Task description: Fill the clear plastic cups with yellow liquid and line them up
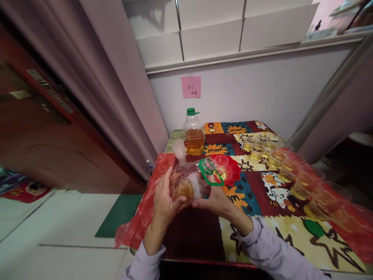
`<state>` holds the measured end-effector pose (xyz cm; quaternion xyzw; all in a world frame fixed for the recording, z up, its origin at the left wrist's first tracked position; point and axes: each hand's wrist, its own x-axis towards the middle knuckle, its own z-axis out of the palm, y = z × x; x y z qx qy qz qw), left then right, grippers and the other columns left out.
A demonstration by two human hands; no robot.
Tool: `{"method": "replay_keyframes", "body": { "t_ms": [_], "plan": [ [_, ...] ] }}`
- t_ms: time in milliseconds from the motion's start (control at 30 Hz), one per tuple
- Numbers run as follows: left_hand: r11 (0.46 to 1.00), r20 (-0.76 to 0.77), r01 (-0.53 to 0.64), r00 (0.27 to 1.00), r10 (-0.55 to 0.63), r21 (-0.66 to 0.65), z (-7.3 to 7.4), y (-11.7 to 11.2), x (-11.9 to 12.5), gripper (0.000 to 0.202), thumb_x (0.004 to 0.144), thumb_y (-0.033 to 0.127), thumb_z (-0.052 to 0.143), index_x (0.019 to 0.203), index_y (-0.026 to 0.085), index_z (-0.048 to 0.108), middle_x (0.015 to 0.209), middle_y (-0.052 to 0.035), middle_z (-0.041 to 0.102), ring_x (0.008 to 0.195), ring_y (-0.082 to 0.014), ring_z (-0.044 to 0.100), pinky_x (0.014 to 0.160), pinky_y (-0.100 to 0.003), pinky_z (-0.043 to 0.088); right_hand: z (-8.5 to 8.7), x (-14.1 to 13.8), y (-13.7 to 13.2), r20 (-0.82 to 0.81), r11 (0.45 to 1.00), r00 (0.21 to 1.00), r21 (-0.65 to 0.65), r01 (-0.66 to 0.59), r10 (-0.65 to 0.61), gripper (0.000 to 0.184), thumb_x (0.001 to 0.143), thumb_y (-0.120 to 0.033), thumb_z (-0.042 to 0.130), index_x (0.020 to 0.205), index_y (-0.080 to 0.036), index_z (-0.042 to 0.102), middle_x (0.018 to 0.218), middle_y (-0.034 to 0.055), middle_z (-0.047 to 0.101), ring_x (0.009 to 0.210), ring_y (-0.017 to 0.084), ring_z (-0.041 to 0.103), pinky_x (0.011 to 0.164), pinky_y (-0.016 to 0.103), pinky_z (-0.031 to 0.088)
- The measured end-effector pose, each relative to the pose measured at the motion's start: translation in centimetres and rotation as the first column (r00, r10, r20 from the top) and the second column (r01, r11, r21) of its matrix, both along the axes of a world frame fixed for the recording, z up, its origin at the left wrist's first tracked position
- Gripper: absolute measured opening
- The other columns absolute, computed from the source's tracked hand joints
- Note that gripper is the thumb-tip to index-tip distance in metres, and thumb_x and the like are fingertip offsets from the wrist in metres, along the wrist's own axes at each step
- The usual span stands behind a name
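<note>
Both of my hands hold a clear plastic jug (186, 181) with a green handle ring round its uncapped neck. It tilts to the right, its mouth over a red scalloped plate (234, 171), and amber liquid lies inside. My left hand (164, 198) wraps the jug's base side; my right hand (215, 200) grips it below the neck. A clear plastic cup (222, 161) stands on the plate just beyond the mouth. Whether liquid is flowing I cannot tell. A green cap (314, 228) lies on the table at the right.
Behind stands a second jug (194, 136), green-capped and partly full of amber liquid. Stacked plastic cups (179, 151) are beside it. Several cups of yellowish liquid (291, 171) line the table's right side. Red plastic film (140, 210) drapes over the left edge. A wall closes off the back.
</note>
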<state>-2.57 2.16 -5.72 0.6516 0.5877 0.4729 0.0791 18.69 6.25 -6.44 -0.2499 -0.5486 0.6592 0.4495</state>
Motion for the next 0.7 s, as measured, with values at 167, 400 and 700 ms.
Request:
{"method": "replay_keyframes", "body": {
  "t_ms": [167,400,700],
  "plan": [
    [0.996,0.102,0.071,0.992,-0.076,0.051,1.1,-0.2,-0.1,0.127,0.070,0.108,0.055,0.161,0.020,0.056,0.168,-0.0247,0.055,0.155,-0.0460,0.052,0.130,-0.065,0.037,-0.8,0.7,0.7,0.016,0.997,1.000,-0.082,0.001,0.000,0.117,0.057,-0.050,0.109,0.158,-0.032,0.052,0.145,0.0139,0.072,0.127,0.037,0.076,0.106,0.057,0.065],
    [0.948,0.837,-0.297,0.486,0.251,-0.112,-0.7,-1.1,-4.1,0.060,0.079,0.067,0.087,0.118,0.022,0.080,0.128,-0.0094,0.080,0.133,-0.0309,0.071,0.126,-0.049,0.045,-2.4,1.2,2.5,0.046,0.993,0.999,-0.117,0.012,-0.007,0.127,0.054,-0.055,0.108,0.164,-0.031,0.049,0.132,0.0130,0.078,0.111,0.036,0.082,0.096,0.054,0.069],
    [0.942,0.909,-0.191,0.269,0.320,-0.275,-7.7,-1.5,-1.6,0.054,0.086,0.072,0.073,0.111,0.025,0.084,0.116,-0.0095,0.086,0.128,-0.0355,0.076,0.111,-0.050,0.060,-4.8,0.7,3.6,0.017,0.995,0.996,-0.051,0.091,-0.090,0.135,0.052,-0.063,0.108,0.166,-0.030,0.045,0.141,0.0164,0.073,0.125,0.040,0.075,0.097,0.053,0.069]
  ]
}}
